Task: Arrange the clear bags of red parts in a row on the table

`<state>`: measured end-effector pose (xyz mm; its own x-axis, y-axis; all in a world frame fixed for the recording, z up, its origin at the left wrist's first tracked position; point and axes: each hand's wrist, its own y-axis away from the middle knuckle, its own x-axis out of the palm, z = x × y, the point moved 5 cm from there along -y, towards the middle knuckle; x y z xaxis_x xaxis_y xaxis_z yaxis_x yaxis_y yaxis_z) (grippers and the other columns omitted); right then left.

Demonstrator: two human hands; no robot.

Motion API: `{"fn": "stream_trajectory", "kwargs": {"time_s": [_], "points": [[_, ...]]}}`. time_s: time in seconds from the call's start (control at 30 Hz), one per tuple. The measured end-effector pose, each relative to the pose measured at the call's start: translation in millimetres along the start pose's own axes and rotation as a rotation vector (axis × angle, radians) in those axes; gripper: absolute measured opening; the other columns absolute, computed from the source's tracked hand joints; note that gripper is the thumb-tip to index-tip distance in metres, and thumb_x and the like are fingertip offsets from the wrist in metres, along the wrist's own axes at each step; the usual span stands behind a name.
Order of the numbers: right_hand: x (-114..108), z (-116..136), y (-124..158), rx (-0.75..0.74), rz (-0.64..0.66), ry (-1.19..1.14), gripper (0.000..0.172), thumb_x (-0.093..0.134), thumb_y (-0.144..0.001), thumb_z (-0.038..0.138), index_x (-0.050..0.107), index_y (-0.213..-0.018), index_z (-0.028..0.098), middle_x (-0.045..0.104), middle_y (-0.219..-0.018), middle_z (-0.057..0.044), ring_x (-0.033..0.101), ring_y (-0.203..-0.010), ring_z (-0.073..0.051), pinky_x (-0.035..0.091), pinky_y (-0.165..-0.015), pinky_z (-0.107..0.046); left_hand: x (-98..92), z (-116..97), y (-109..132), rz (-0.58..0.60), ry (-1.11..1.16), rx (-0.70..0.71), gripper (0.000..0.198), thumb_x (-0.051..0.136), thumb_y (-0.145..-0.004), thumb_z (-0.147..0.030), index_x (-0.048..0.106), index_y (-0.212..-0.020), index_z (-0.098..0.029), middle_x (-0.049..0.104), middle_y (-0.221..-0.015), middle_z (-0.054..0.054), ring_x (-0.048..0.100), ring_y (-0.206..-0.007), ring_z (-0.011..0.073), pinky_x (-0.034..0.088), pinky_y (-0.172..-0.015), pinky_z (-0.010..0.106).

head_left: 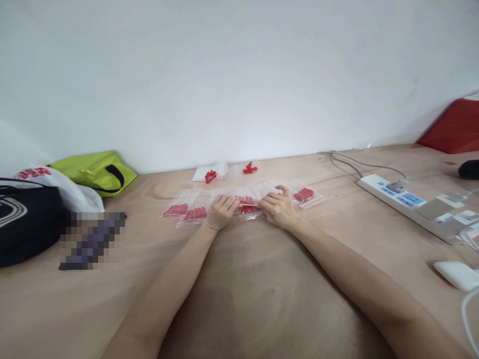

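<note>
My left hand (222, 211) and my right hand (280, 208) are both closed, fingertips pinching the edge of a clear zip bag (246, 215) between them. Red pieces show inside that bag. More clear bags lie in a row to either side. A bag of red-ended pieces with thin pale stems (195, 213) is left of my left hand, and a similar bag (304, 194) is right of my right hand. Loose red pieces (210, 176) rest on a stack of clear bags (201, 172) behind; another small red cluster (250, 168) lies on clear plastic beside it.
On the left are a lime-green bag (95, 169), a white plastic bag (75, 189), a black bag (30, 224) and a blurred-out dark object (93, 242). A power strip (392, 197) with plugs and cables, a white case (456, 275) and a red bag (452, 127) are at right.
</note>
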<state>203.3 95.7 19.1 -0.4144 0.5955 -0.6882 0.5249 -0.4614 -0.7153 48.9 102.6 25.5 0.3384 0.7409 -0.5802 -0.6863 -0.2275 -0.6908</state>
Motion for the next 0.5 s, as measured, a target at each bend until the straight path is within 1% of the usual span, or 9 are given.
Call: {"fn": "stream_trajectory", "kwargs": {"time_s": [0.1, 0.2, 0.27, 0.33, 0.43, 0.5], "points": [[0.3, -2.8, 0.8, 0.018, 0.01, 0.003, 0.019, 0.041, -0.073, 0.008, 0.057, -0.071, 0.019, 0.057, -0.064, 0.002, 0.045, -0.068, -0.011, 0.015, -0.09, -0.036, 1.7, 2.1, 2.4, -0.004, -0.035, -0.008, 0.016, 0.046, -0.083, -0.027, 0.054, -0.075, -0.015, 0.059, -0.068, 0.005, 0.054, -0.063, 0.0146, 0.043, -0.059, 0.028], [-0.2, -7.3, 3.4, 0.032, 0.015, 0.001, 0.018, 0.042, -0.072, 0.008, 0.057, -0.07, 0.019, 0.057, -0.063, 0.002, 0.045, -0.068, -0.011, 0.014, -0.09, -0.036, 3.4, 1.9, 4.4, 0.04, 0.024, -0.006, 0.015, 0.043, -0.084, -0.021, 0.054, -0.076, -0.014, 0.058, -0.068, 0.005, 0.054, -0.062, 0.0136, 0.044, -0.058, 0.026], [-1.0, -10.4, 5.5, 0.038, 0.021, 0.009, 0.019, 0.042, -0.073, 0.008, 0.057, -0.07, 0.019, 0.057, -0.064, 0.002, 0.045, -0.068, -0.011, 0.014, -0.09, -0.036, 4.1, 1.4, 5.7, 0.073, 0.086, -0.01, 0.018, 0.037, -0.086, -0.015, 0.055, -0.08, -0.014, 0.059, -0.073, 0.006, 0.056, -0.067, 0.0132, 0.046, -0.063, 0.025], [-2.3, -13.0, 7.4, 0.041, 0.022, 0.023, 0.02, 0.041, -0.074, 0.008, 0.057, -0.07, 0.019, 0.058, -0.064, 0.002, 0.045, -0.068, -0.011, 0.014, -0.09, -0.036, 3.9, 0.0, 6.3, 0.077, 0.124, -0.011, 0.023, 0.032, -0.086, -0.011, 0.055, -0.085, -0.013, 0.06, -0.08, 0.007, 0.058, -0.072, 0.0131, 0.048, -0.067, 0.025], [-4.5, -16.4, 10.3, 0.043, 0.016, 0.047, 0.021, 0.041, -0.075, 0.009, 0.057, -0.07, 0.02, 0.059, -0.064, 0.003, 0.046, -0.068, -0.01, 0.014, -0.09, -0.036, 4.1, -3.8, 5.0, 0.08, 0.164, -0.006, 0.028, 0.029, -0.085, -0.008, 0.056, -0.091, -0.013, 0.06, -0.084, 0.008, 0.059, -0.077, 0.0128, 0.049, -0.07, 0.024], [-6.6, -20.9, 13.4, 0.052, 0.015, 0.064, 0.021, 0.041, -0.075, 0.009, 0.058, -0.07, 0.02, 0.059, -0.064, 0.003, 0.046, -0.067, -0.01, 0.015, -0.09, -0.036, 4.1, -4.3, 3.7, 0.11, 0.222, -0.03, 0.03, 0.028, -0.085, -0.008, 0.056, -0.095, -0.014, 0.061, -0.087, 0.008, 0.059, -0.08, 0.0128, 0.049, -0.071, 0.024]]}}
